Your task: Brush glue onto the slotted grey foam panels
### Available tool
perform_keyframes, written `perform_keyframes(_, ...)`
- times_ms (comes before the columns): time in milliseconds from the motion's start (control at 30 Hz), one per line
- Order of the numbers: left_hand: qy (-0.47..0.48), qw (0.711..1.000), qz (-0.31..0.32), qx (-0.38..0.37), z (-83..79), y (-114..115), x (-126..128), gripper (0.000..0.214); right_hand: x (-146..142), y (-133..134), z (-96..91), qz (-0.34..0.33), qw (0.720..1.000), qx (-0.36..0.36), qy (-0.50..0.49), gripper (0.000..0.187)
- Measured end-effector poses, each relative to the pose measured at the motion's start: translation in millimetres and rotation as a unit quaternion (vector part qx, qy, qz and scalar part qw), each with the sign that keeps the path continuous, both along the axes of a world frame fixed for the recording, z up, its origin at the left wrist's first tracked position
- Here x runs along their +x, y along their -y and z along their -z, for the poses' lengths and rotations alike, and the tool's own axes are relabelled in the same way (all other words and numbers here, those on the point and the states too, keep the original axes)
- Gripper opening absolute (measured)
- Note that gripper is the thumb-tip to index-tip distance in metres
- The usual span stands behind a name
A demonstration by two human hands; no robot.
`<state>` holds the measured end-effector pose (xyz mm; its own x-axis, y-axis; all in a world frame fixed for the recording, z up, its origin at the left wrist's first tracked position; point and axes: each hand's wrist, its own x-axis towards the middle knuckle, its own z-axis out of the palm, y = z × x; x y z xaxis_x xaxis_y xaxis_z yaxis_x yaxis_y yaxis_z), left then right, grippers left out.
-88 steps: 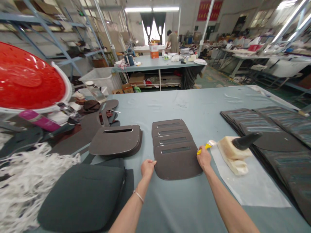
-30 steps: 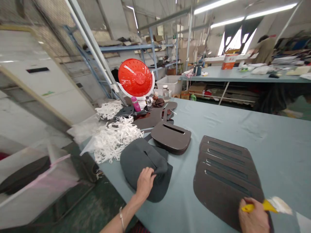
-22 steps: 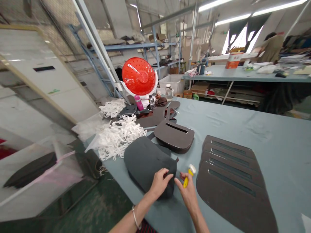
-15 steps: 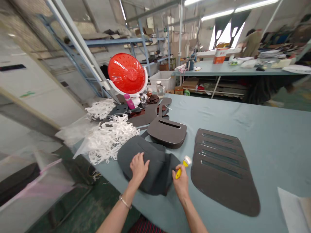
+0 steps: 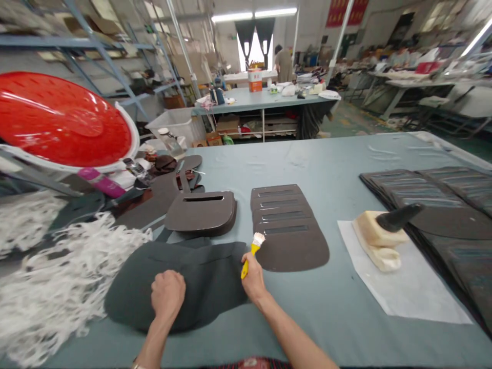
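My left hand is closed in a fist and presses down on a dark grey fabric piece lying flat near the table's front edge. My right hand grips a yellow-handled brush with white bristles pointing up, and rests at the right edge of the same fabric. Just right of the brush lies a fanned stack of dark brown slotted panels.
A second stack of brown panels sits behind the fabric. White shredded strips and a red fan crowd the left. A glue container with a black cone stands on white paper; more panels lie far right.
The view swung back from the left to face the table. The grey fabric piece has been spread out flat; my left hand closed into a fist on it, the right still grips the brush.
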<state>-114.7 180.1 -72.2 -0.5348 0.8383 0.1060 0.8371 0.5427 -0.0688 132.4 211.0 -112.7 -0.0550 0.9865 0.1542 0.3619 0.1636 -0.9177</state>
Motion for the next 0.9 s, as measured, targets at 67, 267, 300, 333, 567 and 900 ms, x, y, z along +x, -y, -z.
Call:
perform_keyframes(67,0.051,0.999,0.014,0.003,-3.5,-5.0,9.9,0.032,17.4,-4.5,0.0,0.020,0.999,0.014,0.022,0.038)
perform_keyframes(267,0.371,0.919,0.113,0.068,0.5,-30.1,81.0,0.018,125.6,-18.9,2.7,0.118,0.981,0.022,0.154,0.037)
perform_keyframes(300,0.400,0.903,0.136,0.078,4.8,-34.9,97.8,0.018,147.9,-19.2,4.3,0.135,0.973,0.020,0.184,0.036)
perform_keyframes(333,0.423,0.888,0.159,0.084,10.0,-39.8,114.8,0.019,169.8,-18.9,6.3,0.154,0.964,0.015,0.214,0.036)
perform_keyframes(567,0.467,0.854,0.219,0.070,57.4,-69.1,195.7,0.015,267.6,-10.7,24.8,0.240,0.896,-0.040,0.371,0.032)
perform_keyframes(900,0.444,0.872,0.198,0.059,78.1,-79.9,201.5,0.017,274.4,-9.8,36.5,0.251,0.865,-0.066,0.430,0.029)
